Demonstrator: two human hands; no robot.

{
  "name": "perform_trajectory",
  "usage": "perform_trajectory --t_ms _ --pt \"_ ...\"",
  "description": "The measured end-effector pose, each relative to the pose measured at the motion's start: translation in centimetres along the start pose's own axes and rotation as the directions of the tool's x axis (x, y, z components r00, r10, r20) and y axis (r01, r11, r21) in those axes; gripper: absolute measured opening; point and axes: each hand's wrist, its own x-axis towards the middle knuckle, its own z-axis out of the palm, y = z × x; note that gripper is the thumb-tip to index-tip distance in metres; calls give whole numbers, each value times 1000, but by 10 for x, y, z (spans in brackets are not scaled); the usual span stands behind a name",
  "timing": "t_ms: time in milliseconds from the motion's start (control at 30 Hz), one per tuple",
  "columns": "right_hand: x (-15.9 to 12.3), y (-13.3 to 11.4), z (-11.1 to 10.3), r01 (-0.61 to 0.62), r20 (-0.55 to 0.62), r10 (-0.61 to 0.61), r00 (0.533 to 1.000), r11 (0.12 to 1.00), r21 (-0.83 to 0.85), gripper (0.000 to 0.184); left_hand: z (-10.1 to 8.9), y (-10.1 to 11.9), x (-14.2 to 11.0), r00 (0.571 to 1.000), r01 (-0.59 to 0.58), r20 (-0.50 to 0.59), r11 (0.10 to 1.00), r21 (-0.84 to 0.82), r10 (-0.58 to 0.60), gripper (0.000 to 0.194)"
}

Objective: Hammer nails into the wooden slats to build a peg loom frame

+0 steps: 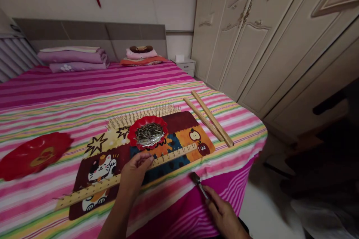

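My left hand rests on a pale wooden strip, its thumb and fingertips pinched together at the strip. What they pinch is hidden. Several thin nails stand upright along the strip, on both sides of the hand. Apart from the strip, low over the bed's front edge, my right hand grips a hammer by its handle, with the head pointing away from me. Just beyond my left fingers, a red scalloped bowl holds a heap of loose nails.
A patterned mat lies under the strip and bowl. Behind the bowl is a nail-studded wooden board. Two bare wooden strips lie at right; a red plate-like piece lies at left. The bed ends near my right hand.
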Motion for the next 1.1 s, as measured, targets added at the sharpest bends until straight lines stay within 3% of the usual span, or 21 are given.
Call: perform_trajectory --t_ms 133,300,500,933,1100 --pt "0 -3 -1 7 -7 -7 1000 1000 -16 39 7 -17 -7 997 -23 -73 989 145 34 27" --pt "-2 -3 -1 -14 27 15 1000 998 -53 41 21 -35 -10 984 -45 -161 986 159 71 30" --pt "-2 -4 -2 -15 58 17 998 999 -45 43 32 -38 -13 963 -95 -229 976 198 141 28" --pt "-1 -3 -2 -35 28 34 999 999 23 40 35 -50 -9 929 -229 -170 872 432 328 25" --pt "-3 -26 -2 -80 25 77 997 986 149 42 35 -56 -10 899 -318 -114 809 494 422 22"
